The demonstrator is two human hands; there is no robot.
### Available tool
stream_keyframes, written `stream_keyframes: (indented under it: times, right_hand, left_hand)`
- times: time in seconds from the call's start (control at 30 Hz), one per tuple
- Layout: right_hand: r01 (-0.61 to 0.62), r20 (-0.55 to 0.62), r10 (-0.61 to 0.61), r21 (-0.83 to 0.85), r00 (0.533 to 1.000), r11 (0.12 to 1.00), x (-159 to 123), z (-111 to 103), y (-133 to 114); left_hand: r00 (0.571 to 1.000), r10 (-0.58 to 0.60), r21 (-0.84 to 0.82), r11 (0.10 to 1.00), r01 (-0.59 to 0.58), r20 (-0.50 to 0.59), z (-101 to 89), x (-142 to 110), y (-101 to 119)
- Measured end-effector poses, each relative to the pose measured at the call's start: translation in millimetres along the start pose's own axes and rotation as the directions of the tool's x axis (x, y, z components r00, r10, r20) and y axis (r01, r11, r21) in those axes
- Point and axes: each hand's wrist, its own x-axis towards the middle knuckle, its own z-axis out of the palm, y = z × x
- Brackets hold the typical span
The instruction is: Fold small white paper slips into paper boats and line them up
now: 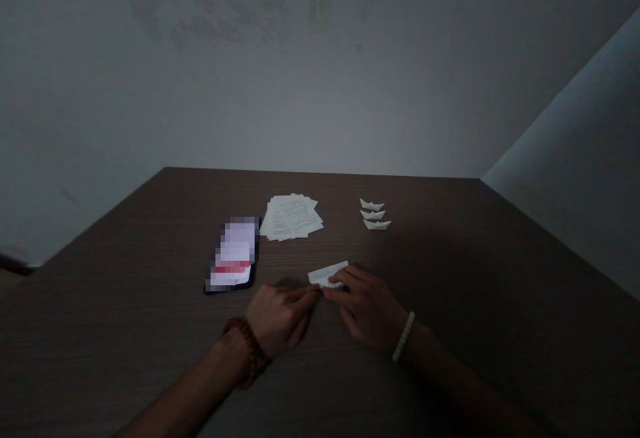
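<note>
A small folded piece of white paper (326, 273) lies on the dark table, tilted up to the right. My left hand (283, 315), with a red beaded bracelet at the wrist, is closed, and its fingertips press at the paper's lower left corner. From the right, my right hand (367, 301) rests on the paper with bent fingers, holding its lower right part. A pale beaded bracelet circles that wrist. The fingers hide the paper's lower edge.
Three small paper boats (376, 225) stand in a column beyond my right hand. A loose pile of printed paper sheets (293, 217) lies farther back. Left of it is a phone (233, 251) with a lit, blurred screen. The brown table (150, 238) meets a stained wall behind.
</note>
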Motion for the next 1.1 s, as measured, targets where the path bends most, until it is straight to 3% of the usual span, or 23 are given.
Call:
stream_keyframes:
  times: [0.47,0.67,0.83,1.1]
  right_hand:
    - [-0.016,0.001,0.016,-0.009,1.000,1.000,2,-1,-5]
    - [0.038,-0.120,-0.020,0.149,0.993,0.988,0,2,4]
    - [-0.054,-0.280,0.111,0.203,0.954,0.978,-2,-1,27]
    - [-0.123,-0.241,0.193,0.277,0.951,0.953,3,13,37]
  left_hand:
    - [0.997,-0.061,0.091,0.994,0.064,-0.039,-4.9,2,4]
    - [0.995,-0.051,0.108,0.992,0.060,-0.087,-5.6,3,0]
    - [0.994,-0.030,0.082,0.996,0.039,-0.103,-4.1,3,-3]
    - [0.985,0.004,0.094,0.995,0.012,-0.171,-2.2,5,-2]
